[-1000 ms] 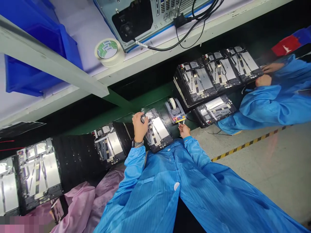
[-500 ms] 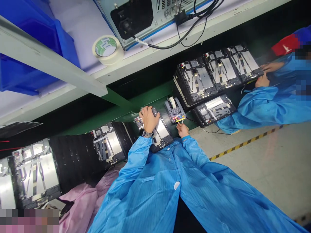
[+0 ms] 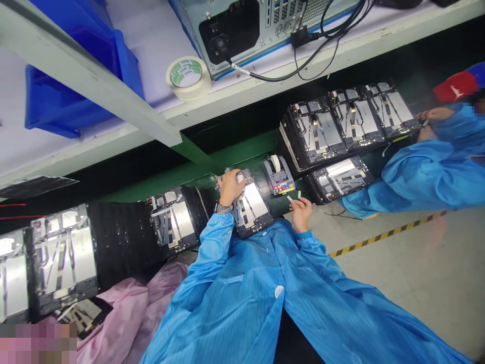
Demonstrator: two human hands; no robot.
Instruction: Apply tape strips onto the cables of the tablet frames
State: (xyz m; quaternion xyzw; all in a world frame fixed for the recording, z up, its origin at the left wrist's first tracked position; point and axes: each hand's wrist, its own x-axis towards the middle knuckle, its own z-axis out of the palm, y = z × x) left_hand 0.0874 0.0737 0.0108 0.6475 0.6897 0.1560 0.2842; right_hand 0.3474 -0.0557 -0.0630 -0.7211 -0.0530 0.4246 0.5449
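Note:
An opened tablet-like device (image 3: pixel 252 202) lies in front of my body, with silver plates, dark flex strips and a black lower edge showing. My left hand (image 3: pixel 230 188) rests over its upper left corner, fingers spread and thumb reaching across the plates. A wristband circles that wrist. Right of the device stands a grey tape dispenser (image 3: pixel 278 177) with a white roll on top. Just below it, my right hand (image 3: pixel 301 215) is closed in a pinch on small white tape strips (image 3: pixel 290 198), whose ends stick up from the fingertips, apart from the dispenser.
Stacks of similar devices (image 3: pixel 316 131) stand at the right, with a single device (image 3: pixel 343 178) before them near a co-worker's blue sleeve (image 3: pixel 409 162). More stacks (image 3: pixel 176 222) line the left. Above runs a shelf (image 3: pixel 261 83) with a tape roll (image 3: pixel 188 78), blue bin (image 3: pixel 83 96) and computer case (image 3: pixel 235 30).
My right hand has come away from the dispenser's front, downward and right, with white strips in its fingers. My left hand has stayed on the device, shifted slightly toward its corner. The view has shifted.

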